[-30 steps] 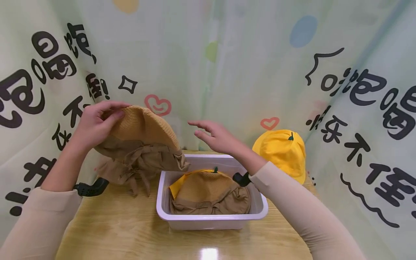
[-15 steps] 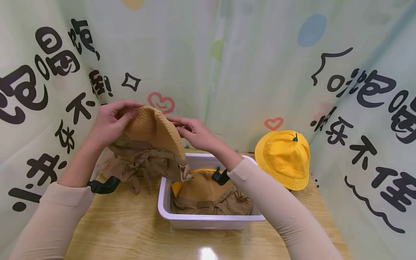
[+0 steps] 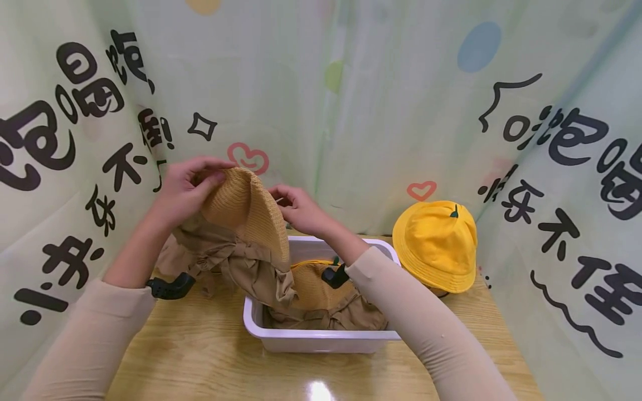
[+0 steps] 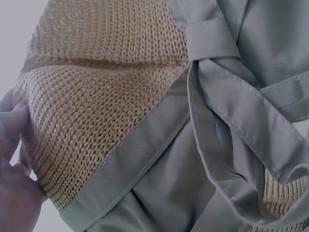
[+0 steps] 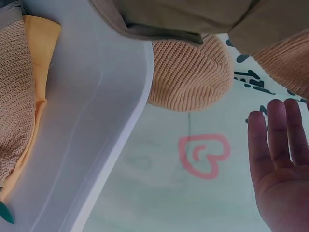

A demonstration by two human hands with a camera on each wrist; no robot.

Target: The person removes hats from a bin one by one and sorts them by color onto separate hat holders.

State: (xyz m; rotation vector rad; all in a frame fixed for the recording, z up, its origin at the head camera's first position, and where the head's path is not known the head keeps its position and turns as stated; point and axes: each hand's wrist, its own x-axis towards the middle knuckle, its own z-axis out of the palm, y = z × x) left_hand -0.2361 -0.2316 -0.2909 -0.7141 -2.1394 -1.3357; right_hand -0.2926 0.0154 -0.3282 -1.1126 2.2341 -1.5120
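Observation:
My left hand point(image 3: 188, 186) pinches the crown edge of a sun hat point(image 3: 241, 289), which has a tan knitted crown and a brown cloth brim with a tied bow. In the left wrist view, thumb and fingers grip the knit of this hat point(image 4: 106, 106). The hat hangs tilted over the left end of the white bin point(image 3: 326, 335). Right at the crown's other side is my right hand point(image 3: 303, 214), its index fingertip hidden behind the knit. Several straight fingers point(image 5: 277, 140) of it show in the right wrist view, just below the held hat.
Inside the bin lies a similar knit-and-brown hat point(image 3: 321, 287) over something yellow point(image 5: 43, 53). A yellow bucket hat point(image 3: 433, 242) with a green leaf stands to the right. Behind the held hat, another brown hat point(image 3: 173, 256) sits on the wooden table point(image 3: 200, 345). A printed curtain point(image 3: 361, 139) surrounds the table.
My left hand has carried the sun hat rightward until it overlaps the bin's left end. My right hand has come in from the right to the crown's edge.

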